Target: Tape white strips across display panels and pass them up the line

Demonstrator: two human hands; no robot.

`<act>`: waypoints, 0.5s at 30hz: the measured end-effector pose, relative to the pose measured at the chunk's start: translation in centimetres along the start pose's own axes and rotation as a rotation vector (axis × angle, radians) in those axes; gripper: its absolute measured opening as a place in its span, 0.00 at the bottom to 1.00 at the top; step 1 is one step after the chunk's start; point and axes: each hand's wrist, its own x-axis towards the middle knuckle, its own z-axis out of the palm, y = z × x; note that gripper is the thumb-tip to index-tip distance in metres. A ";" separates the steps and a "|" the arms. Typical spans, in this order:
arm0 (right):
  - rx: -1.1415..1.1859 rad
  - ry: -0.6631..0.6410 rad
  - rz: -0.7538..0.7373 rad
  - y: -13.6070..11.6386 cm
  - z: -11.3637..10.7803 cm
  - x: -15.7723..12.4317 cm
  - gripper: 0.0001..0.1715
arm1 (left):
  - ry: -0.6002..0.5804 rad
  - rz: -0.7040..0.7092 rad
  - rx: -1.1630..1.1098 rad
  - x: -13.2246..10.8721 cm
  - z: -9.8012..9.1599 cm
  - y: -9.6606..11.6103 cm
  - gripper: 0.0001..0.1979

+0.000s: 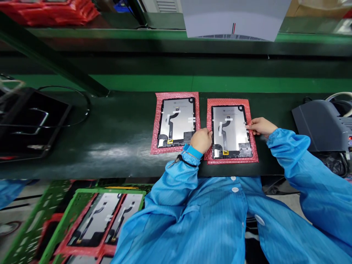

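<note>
The left hand [200, 141] and the right hand [261, 126] are flanking a display panel [231, 132], which is lying in a pink bubble bag [236, 160] on the dark surface [110, 154]. The panel's long axis is running from 12 to 6 o'clock with a slight tilt. The panel is lying at 3 o'clock from the left hand and at 9 o'clock from the right hand. Both hands are narrow, with the fingers resting at the panel's long edges; whether they are gripping cannot be determined. A second panel [176, 123] in its own pink bag [156, 128] is lying just beside the left hand, at 10 o'clock. A green crate [110, 191] is sitting below the surface at 7 o'clock.
</note>
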 end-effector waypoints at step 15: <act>0.692 -0.239 -0.270 1.7 1.5 -0.7 0.25 | 0.136 0.173 -0.277 0.6 1.4 -1.3 0.11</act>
